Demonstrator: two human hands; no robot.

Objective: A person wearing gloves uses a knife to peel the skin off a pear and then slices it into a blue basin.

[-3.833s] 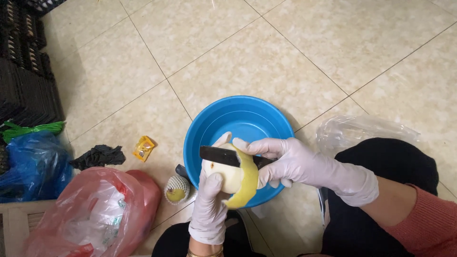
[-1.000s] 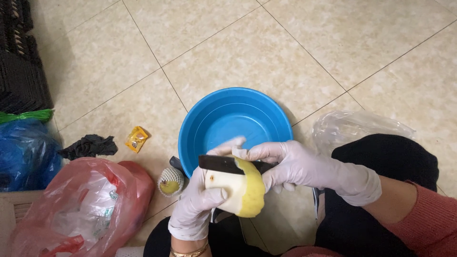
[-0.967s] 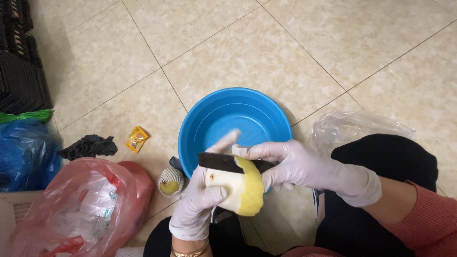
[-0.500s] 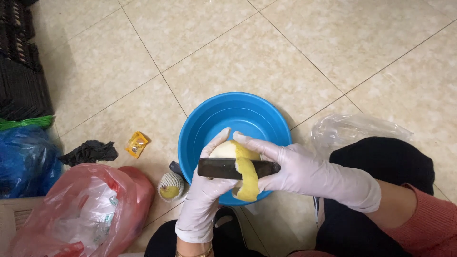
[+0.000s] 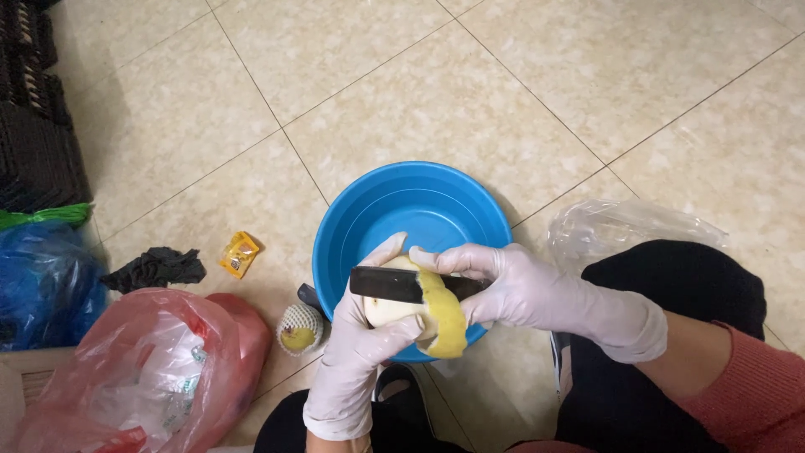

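Peeling on, the right hand (image 5: 537, 294) grips the dark knife (image 5: 394, 285) while the left hand (image 5: 365, 335) clasps the pale fruit (image 5: 387, 310) over the blue basin's (image 5: 369, 210) near rim; the yellow peel strip (image 5: 444, 323) now hangs longer than half a second ago, baring more flesh.

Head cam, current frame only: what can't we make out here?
- Knife's handle: hidden inside the right gloved hand; only the dark blade shows.
- Underside of the pale, half-peeled round fruit: covered by the left gloved hand and the hanging yellow peel strip.
- Red plastic bag: cut off by the bottom edge, contents blurred.
- Blue plastic bag: cropped at the left edge.
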